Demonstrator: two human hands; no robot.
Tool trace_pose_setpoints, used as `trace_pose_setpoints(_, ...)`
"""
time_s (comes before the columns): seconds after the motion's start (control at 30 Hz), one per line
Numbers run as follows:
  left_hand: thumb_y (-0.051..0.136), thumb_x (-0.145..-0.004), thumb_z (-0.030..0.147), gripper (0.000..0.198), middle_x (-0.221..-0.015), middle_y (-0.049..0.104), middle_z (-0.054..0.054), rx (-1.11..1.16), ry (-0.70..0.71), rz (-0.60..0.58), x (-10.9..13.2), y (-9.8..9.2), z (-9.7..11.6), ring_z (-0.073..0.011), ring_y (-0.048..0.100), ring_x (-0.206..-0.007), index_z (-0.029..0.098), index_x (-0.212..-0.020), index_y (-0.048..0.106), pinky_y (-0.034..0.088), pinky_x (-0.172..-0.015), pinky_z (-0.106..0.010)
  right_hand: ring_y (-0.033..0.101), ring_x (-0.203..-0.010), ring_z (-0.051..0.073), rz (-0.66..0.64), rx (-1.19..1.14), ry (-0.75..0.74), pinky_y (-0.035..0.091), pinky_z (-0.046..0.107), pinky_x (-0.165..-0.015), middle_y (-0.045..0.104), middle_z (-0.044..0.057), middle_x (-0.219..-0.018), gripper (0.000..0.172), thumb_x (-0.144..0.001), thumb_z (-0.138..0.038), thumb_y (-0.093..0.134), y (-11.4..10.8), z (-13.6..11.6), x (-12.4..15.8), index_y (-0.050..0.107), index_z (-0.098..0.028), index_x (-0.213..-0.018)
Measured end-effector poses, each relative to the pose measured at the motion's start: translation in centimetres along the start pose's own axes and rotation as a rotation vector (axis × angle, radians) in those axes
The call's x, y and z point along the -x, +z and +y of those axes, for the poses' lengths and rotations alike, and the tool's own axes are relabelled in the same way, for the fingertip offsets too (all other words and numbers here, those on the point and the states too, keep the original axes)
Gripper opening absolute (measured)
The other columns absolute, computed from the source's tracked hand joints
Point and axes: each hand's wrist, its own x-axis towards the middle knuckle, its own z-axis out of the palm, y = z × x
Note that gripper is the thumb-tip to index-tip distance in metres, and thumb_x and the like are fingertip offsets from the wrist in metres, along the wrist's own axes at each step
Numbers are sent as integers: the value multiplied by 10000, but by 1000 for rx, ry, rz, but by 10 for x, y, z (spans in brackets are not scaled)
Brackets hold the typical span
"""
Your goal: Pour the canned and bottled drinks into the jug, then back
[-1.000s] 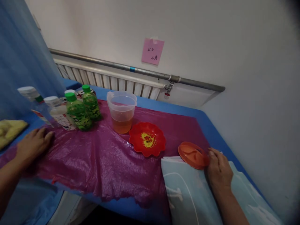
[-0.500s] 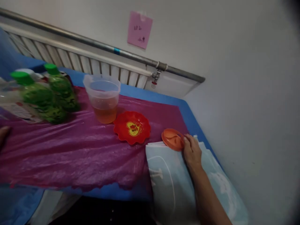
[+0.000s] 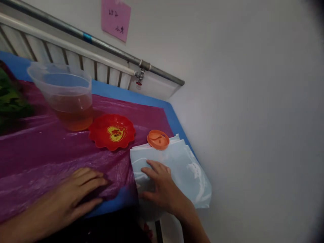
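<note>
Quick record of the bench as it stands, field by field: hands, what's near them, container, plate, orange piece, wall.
Left hand: left hand open, over the near part of the purple sheet; contact unclear
Right hand: right hand open, fingers spread over the pale blue cloth; contact unclear
Container: clear pitcher, upright, partly filled with amber liquid
Plate: red scalloped plate, right of the pitcher, yellow motif in its middle
Orange piece: round orange piece, at the cloth's far edge
Wall: pink note

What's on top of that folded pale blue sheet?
A round orange piece overlaps the far edge of the sheet, and the right hand is above or on its nearer part. The surface directly beneath both is covered.
</note>
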Motion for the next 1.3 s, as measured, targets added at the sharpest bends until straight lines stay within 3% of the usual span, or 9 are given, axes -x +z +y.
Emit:
trace_pose_setpoints(0.1, 730, -824, 336, 381, -1101, 690, 84, -21, 113, -132, -40, 18, 21, -119, 649, -997, 384, -1184, 613, 529, -887, -218, 333, -1445, 302, 46, -5, 24, 245, 515, -1171, 412, 76, -1574, 681, -758, -317, 811, 8, 8, 4, 548, -311, -1386)
trace_pose_setpoints(0.17, 769, -773, 241, 406, -1079, 698, 69, -48, 123, -228, -53, 31, 30, -154, 664, -973, 356, -1141, 639, 539, -888, -274, 335, -1441, 279, 78, -25, 14, 255, 485, -1164, 410, 56, -1575, 644, -791, -330, 779, 13, 11, 8, 538, -334, -1388)
trace_pose_setpoints(0.33, 569, -913, 187, 180, -966, 703, 41, -105, 80, -288, -56, 59, 29, -151, 669, -869, 286, -1025, 670, 513, -823, -286, 358, -1410, 269, 68, -45, -6, 263, 479, -1144, 440, 27, -1550, 576, -811, -328, 747, 13, 14, 14, 546, -360, -1350)
trace_pose_setpoints(0.43, 454, -952, 171, 234, -850, 681, 36, -130, 105, -285, -54, 69, 27, -150, 642, -744, 245, -853, 652, 483, -716, -282, 375, -1390, 267, 45, -37, -6, 278, 474, -1124, 450, 19, -1537, 529, -818, -320, 727, 12, 16, 15, 558, -363, -1317)
trace_pose_setpoints(0.53, 401, -955, 161, 281, -807, 671, 36, -127, 109, -269, -54, 69, 30, -147, 629, -700, 242, -809, 627, 469, -680, -277, 381, -1382, 273, 27, -15, 1, 284, 477, -1113, 451, 23, -1533, 496, -827, -315, 704, 14, 17, 17, 563, -353, -1300)
trace_pose_setpoints(0.73, 414, -945, 236, 217, -946, 677, 4, -251, 162, 29, -49, 50, 31, -158, 648, -837, 234, -1023, 617, 487, -828, -304, 407, -1356, 267, 42, -11, 20, 298, 456, -1086, 485, 13, -1500, 428, -824, -269, 678, 16, 15, 21, 588, -340, -1236)
trace_pose_setpoints(0.9, 366, -941, 116, 296, -796, 645, 16, -350, 180, 15, -44, 55, 24, -144, 618, -718, 214, -857, 633, 492, -733, -288, 465, -1282, 260, 34, 9, 19, 325, 445, -1036, 542, 16, -1418, 333, -846, -219, 621, 5, 6, 19, 607, -312, -1165)
trace_pose_setpoints(1.07, 462, -927, 210, 190, -972, 683, -51, -342, 107, 42, -41, 62, 25, -194, 651, -859, 188, -1007, 632, 537, -801, -330, 525, -1136, 261, 37, 74, 35, 383, 411, -900, 614, 25, -1241, 231, -830, -177, 579, 1, 1, 15, 621, -269, -1037)
trace_pose_setpoints(1.3, 403, -864, -6, 339, -919, 673, -15, -424, 103, -114, -38, 67, 27, -176, 639, -844, 212, -935, 653, 548, -817, -315, 539, -989, 225, 40, 106, 53, 399, 361, -840, 630, 40, -1071, 235, -795, -103, 535, 0, -1, 10, 634, -233, -964)
